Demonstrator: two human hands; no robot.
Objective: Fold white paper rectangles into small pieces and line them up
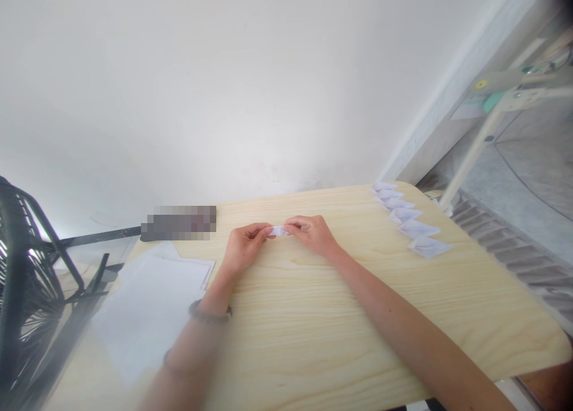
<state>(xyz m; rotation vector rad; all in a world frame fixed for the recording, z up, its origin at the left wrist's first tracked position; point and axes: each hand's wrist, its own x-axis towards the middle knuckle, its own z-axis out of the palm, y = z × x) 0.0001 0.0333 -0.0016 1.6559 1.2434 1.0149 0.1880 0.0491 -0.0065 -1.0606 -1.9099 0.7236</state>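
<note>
A small folded piece of white paper is pinched between my two hands above the middle of the wooden table. My left hand grips its left end between thumb and fingers. At the other end, the thumb and fingers of my right hand are closed on the same paper. Only the middle of the paper shows; its ends are hidden by my fingertips. Several folded white paper pieces, pointed in shape, lie in a row along the right side of the table.
Loose white paper sheets lie at the table's left, beside my left forearm. A pixelated dark object is at the back left edge. A white wall rises behind the table. A black chair stands left.
</note>
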